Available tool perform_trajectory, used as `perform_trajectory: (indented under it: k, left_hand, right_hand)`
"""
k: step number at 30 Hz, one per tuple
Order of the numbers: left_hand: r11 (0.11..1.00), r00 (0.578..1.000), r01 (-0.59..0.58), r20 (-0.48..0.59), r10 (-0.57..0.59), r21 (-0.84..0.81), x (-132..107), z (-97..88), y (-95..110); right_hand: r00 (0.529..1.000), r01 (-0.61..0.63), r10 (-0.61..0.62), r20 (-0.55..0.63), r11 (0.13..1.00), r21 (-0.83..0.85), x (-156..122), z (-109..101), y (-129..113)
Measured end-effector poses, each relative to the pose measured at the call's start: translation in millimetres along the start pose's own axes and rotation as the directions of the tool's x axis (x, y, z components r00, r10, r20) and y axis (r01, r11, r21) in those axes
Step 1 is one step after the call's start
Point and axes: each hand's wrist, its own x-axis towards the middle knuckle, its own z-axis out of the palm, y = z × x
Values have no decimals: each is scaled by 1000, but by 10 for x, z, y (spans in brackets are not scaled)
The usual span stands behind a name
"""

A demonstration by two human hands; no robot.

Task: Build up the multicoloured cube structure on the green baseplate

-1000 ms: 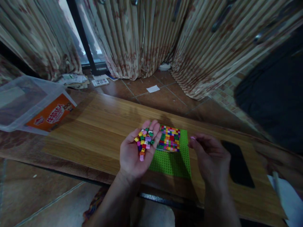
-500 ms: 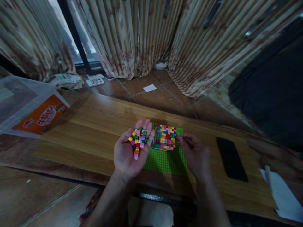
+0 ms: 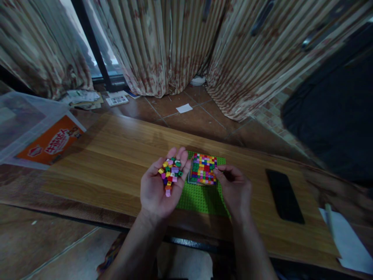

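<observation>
My left hand [image 3: 159,186] lies palm up over the table, cupping a heap of small coloured bricks [image 3: 169,173]. Just to its right a green baseplate [image 3: 201,198] rests on the wooden table [image 3: 107,155], with a multicoloured block of stacked bricks [image 3: 203,169] at its far end. My right hand [image 3: 234,188] is at the block's right edge, fingertips pinched together and touching it. Anything between those fingertips is too small to make out.
A black phone [image 3: 284,195] lies flat on the table to the right. White paper with a pen [image 3: 342,237] is at the far right. A clear plastic box with an orange label [image 3: 37,132] stands at the left. Striped curtains [image 3: 175,42] hang behind.
My right hand has moved left and forward, from beside the baseplate to the right edge of the brick block. My left hand with the bricks has stayed in place.
</observation>
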Motion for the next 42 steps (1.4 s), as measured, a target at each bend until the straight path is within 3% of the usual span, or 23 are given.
perform_trajectory:
  k: [10,21,24,30,42]
  left_hand:
    - [1000,1000,-7,-11,8,8,-6,3,-6]
    - [1000,1000,18,-2,-18,10,21,-27,3]
    - [1000,1000,21,0,-21,12,15,-23,-2]
    - [1000,1000,19,-1,-19,14,-1,-17,-17]
    - [1000,1000,15,16,-15,21,29,-60,-118]
  right_hand:
    - [995,-96,96,11,984,148,34,22,-67]
    - [993,-119,111,47,972,201,61,-39,-45]
    - [986,-165,155,65,965,202,57,21,-43]
    - [958,-286,267,101,890,354,80,65,0]
    - [973,-224,225,42,894,387,55,79,7]
